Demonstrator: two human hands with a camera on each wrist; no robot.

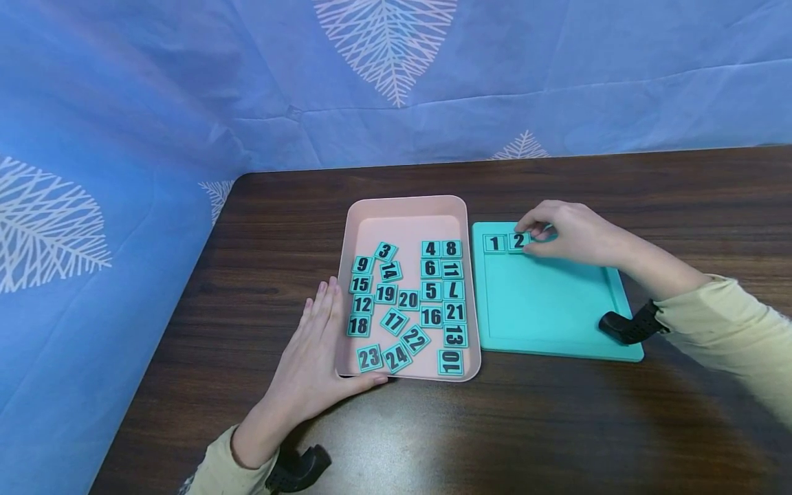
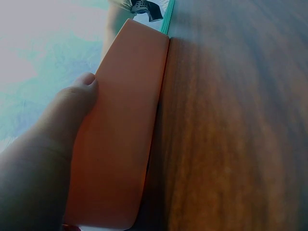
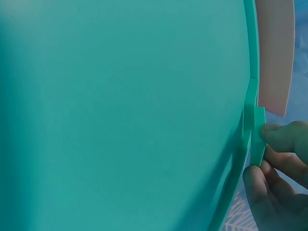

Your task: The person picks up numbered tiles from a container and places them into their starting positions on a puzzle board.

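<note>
My right hand [image 1: 572, 232] pinches a turquoise number tile marked 2 [image 1: 518, 240] between thumb and fingertips, at the top left of the turquoise board [image 1: 551, 309]. Tile 1 [image 1: 495, 243] lies just left of it on the board. In the right wrist view, the pinched tile [image 3: 259, 137] shows edge-on beside the board's raised rim. My left hand [image 1: 309, 354] rests at the near left corner of the pink tray [image 1: 405, 208], fingers straight along its left side. Its thumb [image 2: 72, 108] lies along the tray's near wall.
Several number tiles lie in the pink tray, among them 3 [image 1: 386, 251], 4 [image 1: 430, 249] and 24 [image 1: 397, 357]. Tray and board stand side by side on a dark wooden table [image 1: 526, 426]. A blue leaf-patterned cloth [image 1: 260, 82] hangs behind the table.
</note>
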